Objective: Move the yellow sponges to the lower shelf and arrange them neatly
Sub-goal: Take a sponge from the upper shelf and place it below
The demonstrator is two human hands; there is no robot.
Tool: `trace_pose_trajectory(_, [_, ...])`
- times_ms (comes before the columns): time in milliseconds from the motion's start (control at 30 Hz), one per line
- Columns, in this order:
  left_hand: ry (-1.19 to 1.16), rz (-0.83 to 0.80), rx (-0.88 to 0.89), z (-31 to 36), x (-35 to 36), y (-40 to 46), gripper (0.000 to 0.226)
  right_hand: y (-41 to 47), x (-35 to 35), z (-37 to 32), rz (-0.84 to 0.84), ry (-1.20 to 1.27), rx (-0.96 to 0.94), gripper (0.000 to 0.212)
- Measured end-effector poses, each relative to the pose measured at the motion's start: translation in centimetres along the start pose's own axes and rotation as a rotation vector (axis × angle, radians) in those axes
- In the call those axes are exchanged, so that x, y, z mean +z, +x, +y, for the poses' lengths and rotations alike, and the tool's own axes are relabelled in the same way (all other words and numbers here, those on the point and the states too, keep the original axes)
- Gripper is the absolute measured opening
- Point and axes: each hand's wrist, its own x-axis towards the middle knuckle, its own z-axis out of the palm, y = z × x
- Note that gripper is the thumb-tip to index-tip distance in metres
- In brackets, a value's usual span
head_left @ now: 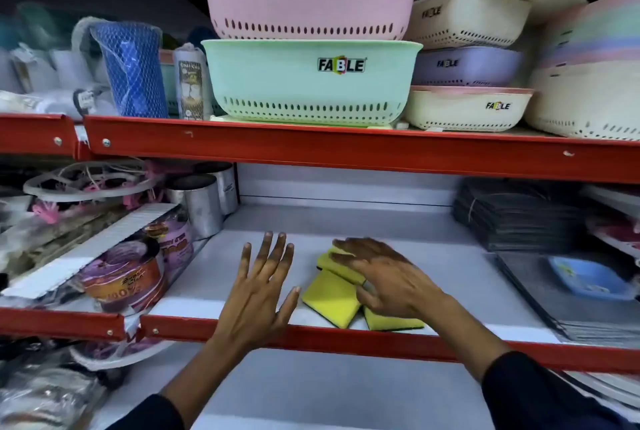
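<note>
Hands reach over the red rail [311,334] onto the grey shelf [433,256]. Left hand [258,294] hovers flat, fingers spread, holding nothing, just left of the sponges [330,298]. Right hand [384,277], fingers loosely extended, lies on top of the yellow sponges, which sit overlapping and askew near the shelf's front edge. Metal cups [201,204] stand left; dark stacked trays [516,215] right; a mint basket [311,79] above.

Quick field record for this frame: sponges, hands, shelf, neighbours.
sponges: three yellow sponges showing, loosely overlapped, not aligned, near front edge
shelf: grey shelf under the green basket
left hand: open, fingers spread, beside the sponges, holding nothing
right hand: open, flat over the sponges
neighbours: metal cups to the left, dark stacked sheets to the right
</note>
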Motion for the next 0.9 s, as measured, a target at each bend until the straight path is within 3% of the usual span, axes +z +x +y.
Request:
trace_pose_trajectory(100, [-0.012,-0.050,-0.066,-1.3,1.3,-0.3,0.070,1.1,0.9,-0.2,-0.297,0.012,-0.065,0.097])
trace_pose_trajectory(233, [-0.044,-0.101,-0.108,-2.2,2.8,-0.7,0.068,3.6,1.2,-0.7,-0.566,-0.089,-0.136,0.110])
trace_pose_trajectory(400, [-0.073,-0.146,-0.106,-2.5,3.2,-0.7,0.068,6.0,2.0,-0.9,-0.677,-0.200,-0.240,0.115])
trace_pose_trajectory(533, [-0.101,-0.149,-0.126,-2.6,3.2,-0.8,0.070,6.3,1.6,-0.4,-0.570,-0.114,-0.279,0.110])
trace_pose_trajectory(800, [-0.136,-0.161,-0.138,-2.8,3.2,-0.6,0.071,1.5,-2.3,-1.5,-0.093,0.094,-0.111,0.094])
trace_pose_trajectory(900, [-0.146,-0.138,-0.128,-2.7,3.2,-0.6,0.072,-1.0,-1.4,-3.1,-0.043,0.146,-0.132,0.086])
